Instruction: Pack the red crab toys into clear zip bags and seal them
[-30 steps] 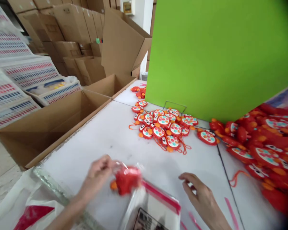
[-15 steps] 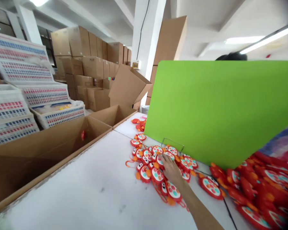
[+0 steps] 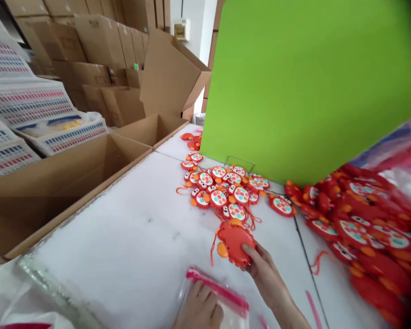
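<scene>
My right hand point(image 3: 265, 269) pinches a red crab-shaped toy point(image 3: 235, 243) between thumb and fingers, its plain back facing up, with orange claws and a red cord hanging off its left side. At the bottom edge, my left hand point(image 3: 202, 306) is closed over a clear plastic zip bag point(image 3: 233, 297) with a pink zip strip; its fingers are bent on the bag and its thumb is hidden. Beyond both hands lies a group of similar crab toys point(image 3: 218, 198), many with white, dotted faces up. A larger pile of them point(image 3: 356, 233) fills the right side.
A green panel point(image 3: 294, 87) stands upright across the back of the white table point(image 3: 123, 237). Along the left edge stands an open cardboard box point(image 3: 55, 183). White crates point(image 3: 75, 141) and stacked cartons point(image 3: 99, 45) rise behind it. A plastic bag point(image 3: 30, 301) lies at lower left.
My right hand has lifted a crab toy from the group and drawn it towards me. My left hand and the zip bag have come into view. The camera has tilted down.
</scene>
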Action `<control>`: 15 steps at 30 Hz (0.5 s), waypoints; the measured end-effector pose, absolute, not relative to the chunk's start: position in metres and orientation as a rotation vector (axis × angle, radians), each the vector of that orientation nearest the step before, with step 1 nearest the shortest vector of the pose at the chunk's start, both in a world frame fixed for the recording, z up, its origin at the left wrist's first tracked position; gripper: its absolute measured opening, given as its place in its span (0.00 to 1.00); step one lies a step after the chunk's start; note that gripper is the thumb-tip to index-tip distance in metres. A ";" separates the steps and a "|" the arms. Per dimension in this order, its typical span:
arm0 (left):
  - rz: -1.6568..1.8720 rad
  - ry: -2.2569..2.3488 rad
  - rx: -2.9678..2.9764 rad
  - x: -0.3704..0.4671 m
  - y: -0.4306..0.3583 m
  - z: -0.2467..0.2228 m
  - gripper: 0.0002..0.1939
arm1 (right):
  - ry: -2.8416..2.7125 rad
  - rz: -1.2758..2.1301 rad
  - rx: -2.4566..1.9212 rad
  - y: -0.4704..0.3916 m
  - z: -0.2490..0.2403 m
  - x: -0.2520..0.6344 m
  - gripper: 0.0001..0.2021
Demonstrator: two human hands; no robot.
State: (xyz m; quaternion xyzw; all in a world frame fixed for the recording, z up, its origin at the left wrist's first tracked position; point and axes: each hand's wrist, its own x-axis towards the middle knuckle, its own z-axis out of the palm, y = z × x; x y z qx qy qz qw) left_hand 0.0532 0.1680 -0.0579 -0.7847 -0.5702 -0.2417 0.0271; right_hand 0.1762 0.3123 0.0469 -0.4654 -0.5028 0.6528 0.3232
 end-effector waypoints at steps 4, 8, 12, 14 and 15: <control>-0.703 -1.960 -2.569 0.049 0.161 -0.027 0.05 | -1.037 1.788 -1.303 0.280 0.047 0.190 0.22; -1.053 -2.366 -2.573 0.043 0.154 -0.011 0.20 | -1.039 1.768 -1.390 0.257 0.053 0.201 0.27; -1.470 -2.596 -2.386 0.041 0.145 -0.021 0.33 | -1.114 1.704 -1.461 0.233 0.050 0.215 0.30; -1.591 -2.629 -2.318 0.041 0.144 -0.022 0.36 | -1.159 1.707 -1.552 0.222 0.044 0.226 0.33; -1.623 -2.631 -2.311 0.041 0.144 -0.020 0.36 | -1.219 1.698 -1.609 0.217 0.041 0.233 0.33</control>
